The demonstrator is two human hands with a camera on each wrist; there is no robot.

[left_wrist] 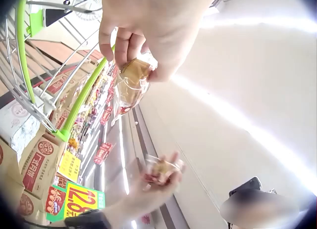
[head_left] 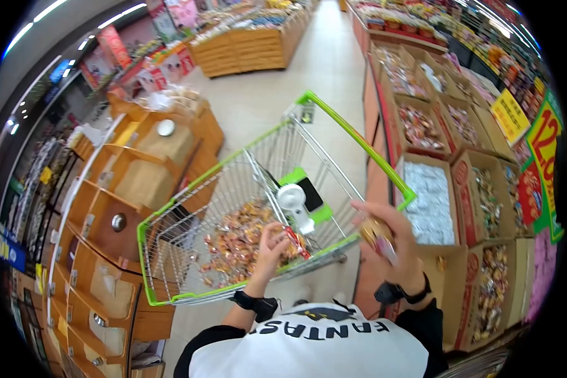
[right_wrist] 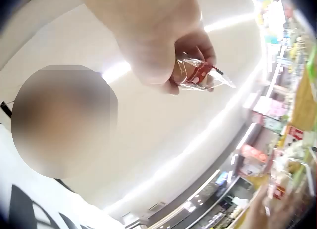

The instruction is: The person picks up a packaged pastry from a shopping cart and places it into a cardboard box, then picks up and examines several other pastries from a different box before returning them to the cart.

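My left hand [head_left: 269, 251] is over the near side of a shopping cart [head_left: 218, 165] and pinches a pastry in a clear and red wrapper [left_wrist: 132, 81] between thumb and fingers. To the right, beside the cart's handle, my right hand [head_left: 404, 252] is raised and grips another wrapped pastry [right_wrist: 194, 74], golden brown with a red dotted band on its wrapper. The left wrist view also shows the right hand, blurred, with that pastry in it. A heap of small wrapped pieces [head_left: 233, 242] covers part of the cart's floor.
On the right, cardboard boxes hold wrapped goods [head_left: 422, 126], and one holds silvery packets [head_left: 428, 201]. Yellow and green price signs [head_left: 510, 116] stand above them. Wooden display bins [head_left: 116, 217] line the left. A white device [head_left: 293, 198] is fixed in the cart.
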